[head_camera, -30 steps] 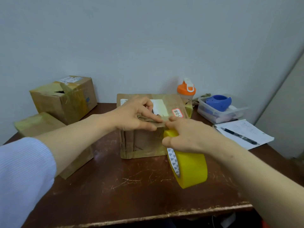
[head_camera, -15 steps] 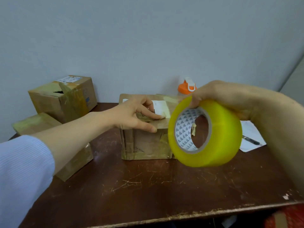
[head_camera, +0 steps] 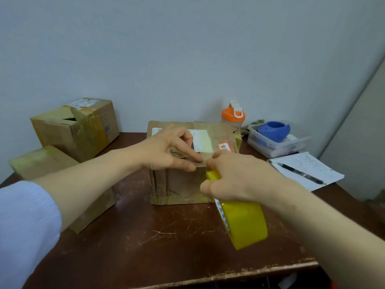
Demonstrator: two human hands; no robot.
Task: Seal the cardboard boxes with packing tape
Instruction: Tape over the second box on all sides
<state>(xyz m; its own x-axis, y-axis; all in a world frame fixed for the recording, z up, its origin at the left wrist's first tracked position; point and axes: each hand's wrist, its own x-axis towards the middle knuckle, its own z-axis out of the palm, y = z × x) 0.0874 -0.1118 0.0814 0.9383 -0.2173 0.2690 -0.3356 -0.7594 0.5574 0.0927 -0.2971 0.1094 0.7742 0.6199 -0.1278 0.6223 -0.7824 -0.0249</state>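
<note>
Head cam: L hand (head_camera: 166, 151), grip released, presses box (head_camera: 179, 188) top; R hand (head_camera: 239, 178) grip clenched round tape roll (head_camera: 245, 224).

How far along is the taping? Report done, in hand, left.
Looks done: the near-left box has tape across its top. In hand: the left hand presses the middle box at its front edge; the right hand holds the tape roll there. Left: finishing that strip, and the back-left box, whose top gapes.

A scratched brown counter (head_camera: 166, 243) bears a middle box (head_camera: 181, 186), a rear-left box (head_camera: 75, 132), a near-left box (head_camera: 41, 161), an orange-capped bottle (head_camera: 233, 115), a plastic tub (head_camera: 270, 146) and papers (head_camera: 308, 170).
</note>
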